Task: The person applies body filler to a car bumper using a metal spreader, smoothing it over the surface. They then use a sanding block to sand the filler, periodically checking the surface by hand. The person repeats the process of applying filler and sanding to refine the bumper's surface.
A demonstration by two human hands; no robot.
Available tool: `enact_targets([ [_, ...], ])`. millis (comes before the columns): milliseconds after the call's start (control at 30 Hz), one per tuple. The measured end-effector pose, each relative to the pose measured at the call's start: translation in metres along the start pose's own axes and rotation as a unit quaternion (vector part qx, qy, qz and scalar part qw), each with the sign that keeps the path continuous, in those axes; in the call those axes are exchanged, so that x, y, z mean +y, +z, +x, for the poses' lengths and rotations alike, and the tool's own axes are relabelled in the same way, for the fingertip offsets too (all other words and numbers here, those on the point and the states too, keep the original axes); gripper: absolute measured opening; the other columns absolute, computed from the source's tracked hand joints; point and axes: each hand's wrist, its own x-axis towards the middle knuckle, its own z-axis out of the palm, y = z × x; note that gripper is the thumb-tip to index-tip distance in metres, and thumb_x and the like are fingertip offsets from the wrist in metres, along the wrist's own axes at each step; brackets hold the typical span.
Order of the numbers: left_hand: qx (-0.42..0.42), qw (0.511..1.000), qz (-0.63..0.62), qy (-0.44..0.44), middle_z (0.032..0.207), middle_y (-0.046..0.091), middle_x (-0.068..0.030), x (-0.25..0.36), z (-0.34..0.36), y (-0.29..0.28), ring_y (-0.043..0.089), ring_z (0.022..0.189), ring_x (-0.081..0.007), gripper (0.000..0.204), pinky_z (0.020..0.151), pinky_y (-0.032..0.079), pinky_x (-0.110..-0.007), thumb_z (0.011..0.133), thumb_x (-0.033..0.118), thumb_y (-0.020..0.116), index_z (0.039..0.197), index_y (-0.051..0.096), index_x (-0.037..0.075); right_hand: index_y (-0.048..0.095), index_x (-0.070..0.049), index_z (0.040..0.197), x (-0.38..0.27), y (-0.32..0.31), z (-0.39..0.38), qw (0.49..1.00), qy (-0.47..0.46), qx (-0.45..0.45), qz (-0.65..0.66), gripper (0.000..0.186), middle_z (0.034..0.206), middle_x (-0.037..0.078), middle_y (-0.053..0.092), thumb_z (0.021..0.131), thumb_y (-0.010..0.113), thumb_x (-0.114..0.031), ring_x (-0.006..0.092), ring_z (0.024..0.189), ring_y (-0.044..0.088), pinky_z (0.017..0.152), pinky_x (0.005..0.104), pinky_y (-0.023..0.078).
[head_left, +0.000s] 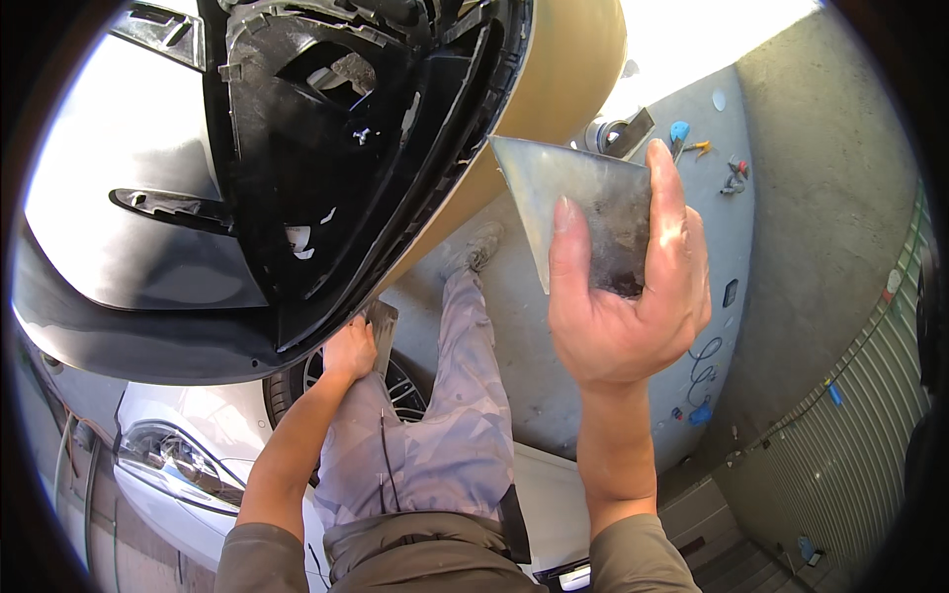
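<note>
Bumper (pixel 326 232): black moulded plastic, ribbed inside, curved rim, tan outer side facing right. Below its left part: white car (pixel 163 489), glossy. Under the bumper's lower rim: my left hand (pixel 350 348), forearm rising from below, fingers curled at a flat grey plate (pixel 384 324); whether they grip it, I cannot tell. Right of the bumper: my right hand (pixel 638 287), raised, wrist upright, thumb and fingers parted, holding a thin metal sheet (pixel 608 188) between them; four-sided, tapering, dull, smudged; pointed corner overlapping the bumper's tan side in view. Farther right: grey floor (pixel 539 395), room around that hand, then corrugated panel (pixel 855 435).
</note>
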Motion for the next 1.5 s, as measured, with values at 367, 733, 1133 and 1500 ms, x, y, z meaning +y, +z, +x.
enact_targets([
  [367,-0.008,1.0,0.006,-0.004,0.1,0.07,-0.0274,0.0,-0.004,0.003,0.066,0.097,-0.0469,0.028,0.093,0.05,-0.056,0.106,0.025,0.054,0.105,0.067,0.0,0.065,0.013,0.128,-0.006,-0.001,-0.004,0.999,0.019,-0.034,-0.02,0.058,0.119,0.019,0.075,0.078,0.085,-0.006,0.0251,0.076,0.068,0.064,0.0349,0.059],
  [733,-0.03,0.999,0.01,-0.016,0.099,0.07,-0.027,0.001,-0.005,0.003,0.066,0.098,-0.0461,0.029,0.094,0.049,-0.055,0.106,0.025,0.053,0.102,0.067,0.0,0.068,0.011,0.127,-0.024,0.003,-0.029,0.998,0.046,-0.046,0.007,0.055,0.102,0.014,0.075,0.078,0.085,-0.007,0.0227,0.07,0.067,0.06,0.0336,0.059],
  [1133,-0.049,0.998,-0.015,-0.035,0.099,0.071,-0.0272,0.005,-0.005,-0.002,0.066,0.098,-0.0459,0.031,0.096,0.049,-0.054,0.106,0.026,0.052,0.102,0.067,-0.001,0.072,0.009,0.124,-0.041,0.016,-0.062,0.996,0.053,-0.04,0.057,0.051,0.089,0.011,0.071,0.078,0.086,-0.007,0.0214,0.066,0.067,0.059,0.0325,0.057],
  [1500,-0.156,0.985,-0.014,-0.068,0.129,0.067,-0.0315,0.002,0.001,-0.003,0.063,0.125,-0.0464,0.041,0.11,0.047,-0.053,0.108,0.032,0.047,0.117,0.068,-0.002,0.073,0.007,0.122,-0.057,0.026,-0.086,0.991,0.039,-0.059,0.111,0.048,0.085,0.01,0.07,0.078,0.086,-0.008,0.021,0.063,0.064,0.059,0.031,0.055],
])
